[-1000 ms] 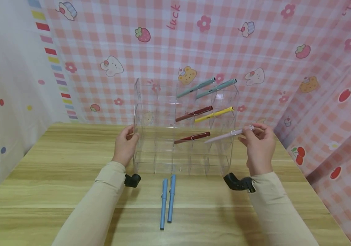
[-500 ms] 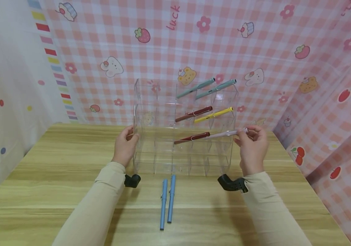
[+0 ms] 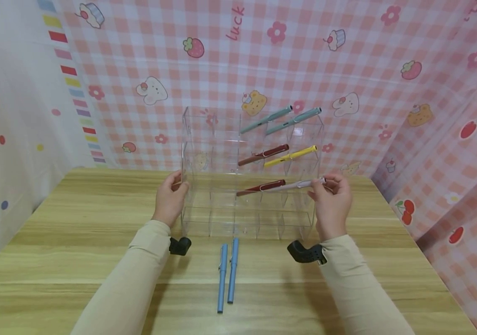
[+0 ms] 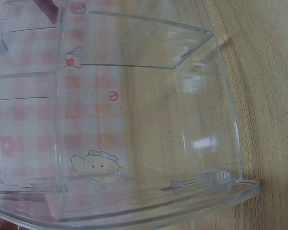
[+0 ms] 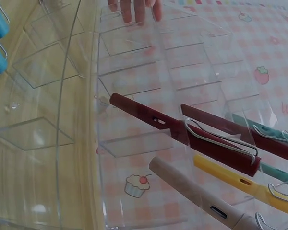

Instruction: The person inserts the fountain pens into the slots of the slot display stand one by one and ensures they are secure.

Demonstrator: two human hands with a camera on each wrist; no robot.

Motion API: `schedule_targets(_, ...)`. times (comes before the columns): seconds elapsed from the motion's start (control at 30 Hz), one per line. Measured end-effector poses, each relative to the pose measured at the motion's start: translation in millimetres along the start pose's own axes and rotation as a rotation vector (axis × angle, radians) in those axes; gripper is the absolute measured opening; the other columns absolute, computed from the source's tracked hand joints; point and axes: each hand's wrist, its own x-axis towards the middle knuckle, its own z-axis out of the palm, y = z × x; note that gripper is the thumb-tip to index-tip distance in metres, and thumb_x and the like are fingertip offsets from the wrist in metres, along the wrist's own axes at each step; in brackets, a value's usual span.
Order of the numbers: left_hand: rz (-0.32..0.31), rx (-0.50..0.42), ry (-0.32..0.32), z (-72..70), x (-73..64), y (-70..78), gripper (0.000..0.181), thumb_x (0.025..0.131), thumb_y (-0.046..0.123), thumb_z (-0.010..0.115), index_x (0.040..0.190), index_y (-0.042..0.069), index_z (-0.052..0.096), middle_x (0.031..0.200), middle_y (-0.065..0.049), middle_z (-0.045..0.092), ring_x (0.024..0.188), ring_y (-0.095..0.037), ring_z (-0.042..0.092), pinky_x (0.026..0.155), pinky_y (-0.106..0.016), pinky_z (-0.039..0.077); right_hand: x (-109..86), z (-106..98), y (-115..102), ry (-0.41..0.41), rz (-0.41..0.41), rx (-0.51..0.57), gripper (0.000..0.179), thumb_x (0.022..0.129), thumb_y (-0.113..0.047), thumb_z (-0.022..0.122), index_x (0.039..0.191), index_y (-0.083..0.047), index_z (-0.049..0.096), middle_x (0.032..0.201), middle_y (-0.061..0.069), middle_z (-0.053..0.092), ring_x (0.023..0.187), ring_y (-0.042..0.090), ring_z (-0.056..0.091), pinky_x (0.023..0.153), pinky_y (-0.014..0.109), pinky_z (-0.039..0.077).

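A clear plastic pen rack (image 3: 196,208) with tiers of compartments stands on the table. My left hand (image 3: 169,200) grips its left side wall, thumb to the front. The hand's fingertips (image 5: 139,10) show through the plastic in the right wrist view. My right hand (image 3: 332,204) pinches a pale pink pen (image 3: 290,186) near its clip end, at the rack's right side. The pen's other end reaches into the third tier, beside a dark red pen (image 3: 259,188). In the left wrist view the rack's clear wall (image 4: 236,129) fills much of the frame.
Higher tiers hold another dark red pen (image 3: 263,155), a yellow pen (image 3: 290,157) and two teal pens (image 3: 265,120). Two blue pens (image 3: 222,279) lie on the wooden table (image 3: 75,223) in front of the rack. A pink checked cloth (image 3: 159,56) hangs behind.
My right hand has moved left and slightly down with the pale pink pen, bringing it deeper into the rack. The left hand and other pens stay put.
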Motion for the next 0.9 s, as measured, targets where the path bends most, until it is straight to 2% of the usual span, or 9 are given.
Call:
schedule_targets(0.4,0.008,-0.001,-0.003,0.4,0.7,-0.7,0.049,0.097,0.011,0.049,0.145,0.002,0.04,0.142,-0.02,0.045,0.124,-0.033,0.044,0.103,-0.045,0.04,-2.7,5.0,8.7,-0.018,-0.006,-0.057,0.02,0.09,0.004,0.061,0.106,0.003,0.048,0.094,0.004,0.051,0.079,0.007,0.06,0.067,0.018,0.055)
schedule_targets(0.63,0.007,0.002,-0.002,0.3,1.6,-1.5,0.048,0.098,0.011,0.049,0.144,0.002,0.041,0.141,-0.02,0.045,0.123,-0.033,0.045,0.103,-0.045,0.04,-2.3,8.0,13.3,-0.033,-0.004,-0.056,0.018,0.09,0.004,0.06,0.099,-0.007,0.05,0.093,0.004,0.051,0.079,0.007,0.06,0.066,0.018,0.055)
schedule_targets(0.9,0.004,0.013,0.0,0.1,2.6,-2.1,0.048,0.098,0.011,0.049,0.144,0.001,0.041,0.141,-0.02,0.045,0.124,-0.033,0.045,0.104,-0.045,0.039,-3.0,11.0,15.6,-0.051,0.005,-0.074,0.016,0.09,0.003,0.061,0.099,-0.004,0.05,0.095,0.005,0.051,0.077,0.005,0.06,0.066,0.017,0.054)
